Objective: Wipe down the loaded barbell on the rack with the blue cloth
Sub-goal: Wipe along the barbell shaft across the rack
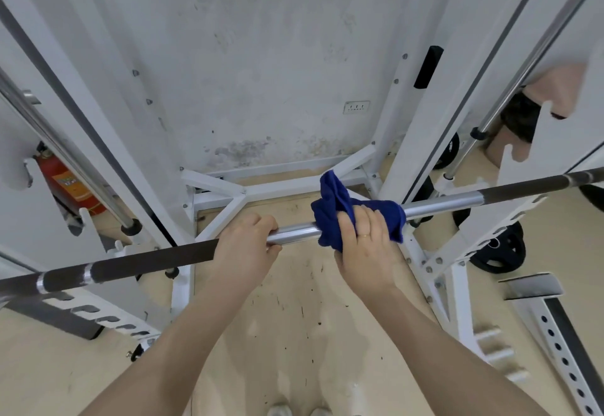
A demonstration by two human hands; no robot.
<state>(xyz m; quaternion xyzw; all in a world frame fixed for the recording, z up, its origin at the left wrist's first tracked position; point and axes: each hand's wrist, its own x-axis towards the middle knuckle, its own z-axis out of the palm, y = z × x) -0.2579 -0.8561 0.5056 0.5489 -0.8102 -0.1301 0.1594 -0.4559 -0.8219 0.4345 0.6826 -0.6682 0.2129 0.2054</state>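
The barbell (441, 205) runs across the view from lower left to upper right, with a shiny chrome middle and dark knurled sections on both sides. A blue cloth (338, 201) is wrapped over the chrome part right of centre. My right hand (366, 245) grips the cloth around the bar, a ring on one finger. My left hand (243, 245) grips the bare bar just left of the cloth, at the edge of the dark knurling. The bar's loaded ends lie outside the frame.
White rack uprights (411, 115) stand on both sides, with a white base frame (242, 191) below the bar. Black weight plates (500, 252) lean at the right. A red fire extinguisher (70, 187) stands at the left. My shoes (299, 410) show at the bottom edge.
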